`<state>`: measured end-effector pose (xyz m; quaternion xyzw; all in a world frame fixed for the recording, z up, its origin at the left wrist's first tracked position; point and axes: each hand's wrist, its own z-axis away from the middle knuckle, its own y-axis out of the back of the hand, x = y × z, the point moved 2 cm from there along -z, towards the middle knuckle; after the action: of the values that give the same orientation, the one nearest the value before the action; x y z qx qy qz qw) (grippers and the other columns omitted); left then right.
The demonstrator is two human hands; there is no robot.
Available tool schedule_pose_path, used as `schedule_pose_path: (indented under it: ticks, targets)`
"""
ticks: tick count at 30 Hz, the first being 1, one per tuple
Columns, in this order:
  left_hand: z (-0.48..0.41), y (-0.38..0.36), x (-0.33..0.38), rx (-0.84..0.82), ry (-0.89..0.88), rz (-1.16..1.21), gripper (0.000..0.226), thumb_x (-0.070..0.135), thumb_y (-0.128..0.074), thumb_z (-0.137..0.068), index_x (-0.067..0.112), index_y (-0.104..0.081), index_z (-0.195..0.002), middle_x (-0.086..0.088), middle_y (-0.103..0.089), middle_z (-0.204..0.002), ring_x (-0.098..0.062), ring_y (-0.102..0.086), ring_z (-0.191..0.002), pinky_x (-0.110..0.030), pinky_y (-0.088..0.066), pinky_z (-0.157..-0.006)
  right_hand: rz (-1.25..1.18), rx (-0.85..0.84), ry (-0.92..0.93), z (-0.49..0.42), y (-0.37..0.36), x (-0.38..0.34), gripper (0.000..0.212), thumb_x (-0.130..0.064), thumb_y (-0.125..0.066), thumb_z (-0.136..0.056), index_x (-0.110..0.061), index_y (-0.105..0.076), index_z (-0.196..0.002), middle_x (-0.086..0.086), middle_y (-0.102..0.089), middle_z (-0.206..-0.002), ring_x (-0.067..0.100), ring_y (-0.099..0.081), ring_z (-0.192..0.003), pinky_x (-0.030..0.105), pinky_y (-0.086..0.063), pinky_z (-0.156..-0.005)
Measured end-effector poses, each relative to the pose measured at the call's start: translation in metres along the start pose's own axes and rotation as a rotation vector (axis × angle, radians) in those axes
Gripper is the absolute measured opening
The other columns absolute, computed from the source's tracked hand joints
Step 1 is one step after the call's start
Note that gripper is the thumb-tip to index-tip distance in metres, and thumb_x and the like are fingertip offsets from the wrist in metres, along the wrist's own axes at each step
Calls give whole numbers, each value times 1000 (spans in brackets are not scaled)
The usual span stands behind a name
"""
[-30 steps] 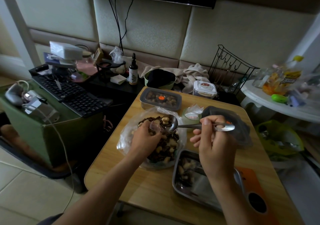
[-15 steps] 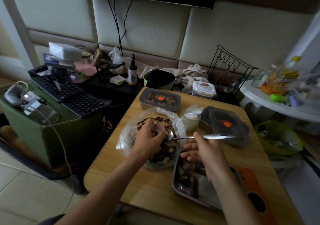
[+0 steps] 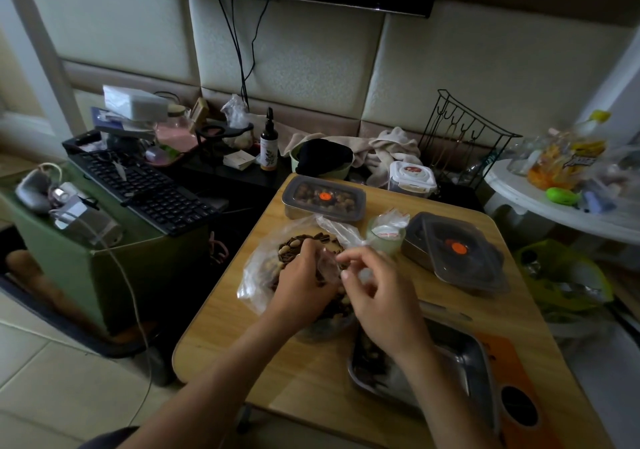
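Observation:
A clear plastic bag of mixed nuts and dark seeds lies open on the wooden table. My left hand grips the bag's rim over the nuts. My right hand is beside it, its blurred thumb and forefinger curled and pinching the plastic at the bag's mouth. A metal spoon lies by the far rim of the steel tray. The tray sits at the near right and holds some of the mix, partly hidden by my right wrist.
Behind the bag stand a lidded container, a small zip bag and a second container with a loose lid. An orange mat lies at the table's right. A keyboard is left; a white side table right.
My right hand has let go of the spoon, which now lies by the tray, and has moved left to the bag's mouth. My left hand stays on the bag.

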<state>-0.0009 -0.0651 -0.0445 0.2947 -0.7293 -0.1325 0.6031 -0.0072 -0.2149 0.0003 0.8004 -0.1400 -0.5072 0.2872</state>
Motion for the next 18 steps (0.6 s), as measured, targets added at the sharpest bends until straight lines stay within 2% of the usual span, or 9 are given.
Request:
schedule_pose_path:
  ticks: [2,6,10,12,14,16,18]
  targets:
    - [2,0,0,-31,-25,0,44,22,-74,-86,20,-43,-117,13,-63,-96,-8,-65,-85,-46,-57,-76,73,-91,31,-2,-8,2,21,-26,-62,-102,-38,-66,-118,-17,-53,-110,-1,-58,-87,12,-49,-71]
    - [4,2,-1,-70,-57,-20,50,9,-70,-86,22,-36,-122,21,-58,-98,3,-61,-88,-43,-57,-82,206,-217,16,-4,-15,8,23,-32,-59,-103,-37,-63,-125,-16,-49,-115,-5,-53,-96,11,-47,-75]
    - [4,5,-4,-88,-23,-18,60,24,-75,-81,29,-34,-125,15,-61,-101,-10,-65,-94,-48,-56,-87,282,-194,45,-9,-10,10,10,-33,-64,-100,-31,-69,-108,-15,-63,-104,-1,-59,-87,17,-51,-72]
    - [4,6,-5,-102,-12,-5,61,37,-75,-79,32,-33,-123,13,-63,-101,-11,-66,-95,-49,-55,-89,274,-156,42,-10,-9,12,7,-30,-66,-99,-29,-71,-104,-14,-68,-98,-1,-62,-81,18,-54,-69]
    - [4,7,-5,-115,-11,7,60,40,-77,-81,32,-35,-124,16,-62,-101,-7,-65,-95,-45,-56,-90,235,-101,41,-11,-7,12,7,-24,-65,-100,-27,-71,-99,-14,-69,-90,-2,-65,-77,19,-57,-67]
    - [5,9,-4,-126,0,64,57,38,-80,-82,30,-40,-122,14,-62,-101,-2,-65,-89,-36,-59,-82,198,-63,53,-11,-6,11,11,-18,-65,-100,-26,-70,-93,-14,-67,-85,-2,-65,-74,15,-54,-62]
    - [5,12,-2,-157,27,150,52,33,-82,-82,27,-47,-120,7,-65,-101,-4,-68,-83,-27,-60,-73,160,-36,83,-12,-4,8,12,-15,-66,-98,-24,-69,-91,-14,-67,-84,-1,-65,-76,13,-52,-61]
